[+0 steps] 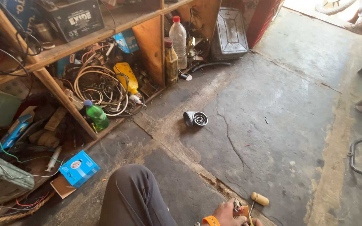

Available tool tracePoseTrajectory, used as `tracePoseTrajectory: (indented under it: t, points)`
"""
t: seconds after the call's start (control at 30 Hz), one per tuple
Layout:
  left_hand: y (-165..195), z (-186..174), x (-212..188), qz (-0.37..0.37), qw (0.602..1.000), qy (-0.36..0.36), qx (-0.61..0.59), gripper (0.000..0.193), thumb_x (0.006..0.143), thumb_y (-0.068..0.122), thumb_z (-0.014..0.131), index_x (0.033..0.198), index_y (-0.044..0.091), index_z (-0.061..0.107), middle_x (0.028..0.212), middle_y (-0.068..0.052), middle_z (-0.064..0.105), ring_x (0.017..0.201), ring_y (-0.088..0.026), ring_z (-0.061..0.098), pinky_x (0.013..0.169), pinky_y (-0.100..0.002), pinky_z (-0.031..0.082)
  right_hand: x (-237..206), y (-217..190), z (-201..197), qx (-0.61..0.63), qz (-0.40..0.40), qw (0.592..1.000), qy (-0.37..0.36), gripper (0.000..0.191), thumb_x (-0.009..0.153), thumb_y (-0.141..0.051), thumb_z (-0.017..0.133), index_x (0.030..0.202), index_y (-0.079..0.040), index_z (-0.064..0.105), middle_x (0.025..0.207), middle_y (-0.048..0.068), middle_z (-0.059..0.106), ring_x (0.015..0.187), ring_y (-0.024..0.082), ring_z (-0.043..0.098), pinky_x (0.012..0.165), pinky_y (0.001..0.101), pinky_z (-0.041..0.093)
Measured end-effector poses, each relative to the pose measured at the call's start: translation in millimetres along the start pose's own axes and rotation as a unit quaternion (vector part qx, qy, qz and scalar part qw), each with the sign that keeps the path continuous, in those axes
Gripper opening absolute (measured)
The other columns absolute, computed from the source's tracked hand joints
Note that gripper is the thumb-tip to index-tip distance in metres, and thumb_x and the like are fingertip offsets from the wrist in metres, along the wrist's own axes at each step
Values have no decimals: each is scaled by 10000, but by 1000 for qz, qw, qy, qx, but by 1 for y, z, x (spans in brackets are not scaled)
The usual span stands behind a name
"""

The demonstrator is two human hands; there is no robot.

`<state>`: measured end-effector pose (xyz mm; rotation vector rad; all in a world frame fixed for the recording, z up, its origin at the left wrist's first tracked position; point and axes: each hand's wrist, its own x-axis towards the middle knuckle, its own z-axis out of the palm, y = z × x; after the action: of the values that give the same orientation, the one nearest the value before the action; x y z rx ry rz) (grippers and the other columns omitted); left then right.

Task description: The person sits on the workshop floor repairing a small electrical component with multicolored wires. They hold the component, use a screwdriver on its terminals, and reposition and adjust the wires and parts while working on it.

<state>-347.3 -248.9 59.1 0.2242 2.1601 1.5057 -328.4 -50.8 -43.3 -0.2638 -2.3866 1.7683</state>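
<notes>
Orange part (244, 210) sits at the bottom edge, gripped in a hand (228, 213) with an orange wristband (210, 220); fingers curled tight round it, small metal piece sticking up. Which hand it is can't be told; the other hand isn't seen. Screwdriver (258, 199), pale handle, lies on the floor (273, 125) just beside it. Knee (133, 192) in grey trousers to the left. Horn (195, 119) sits well apart, mid-floor. Blue box (79, 168) and green bottle (96, 115) by the wooden shelf (63, 96).
</notes>
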Motion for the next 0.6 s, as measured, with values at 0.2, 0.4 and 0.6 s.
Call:
tracePoseTrajectory:
  t: [0.2, 0.4, 0.6]
  points:
    - [-16, 20, 9, 141, 987, 22, 77, 1008, 960, 400, 842, 1521, -208, 268, 1194, -349, 650, 1206, -542, 573, 1149, -618, 280, 0, 6, -10, -4, -44, 999, -7, 286, 840, -253, 791, 931, -1, 692, 725, 90, 765, 702, 129, 707, 715, 304, 574]
    - [-14, 28, 8, 69, 997, 17, 8, 979, 853, 323, 713, 1508, -190, 197, 1074, -328, 664, 1069, -458, 673, 978, -484, 548, -9, -17, -11, -36, 21, 999, 10, 225, 881, -237, 755, 957, -26, 775, 722, 64, 776, 672, 99, 680, 678, 282, 551]
    - [-9, 23, -4, 186, 981, 48, -10, 544, 912, 183, 697, 1395, 36, 493, 1075, -261, 687, 992, -446, 679, 869, -488, 552, -24, -52, -25, -97, 16, 995, -19, 196, 902, -212, 708, 989, -53, 785, 735, 27, 782, 698, 58, 669, 663, 247, 534]
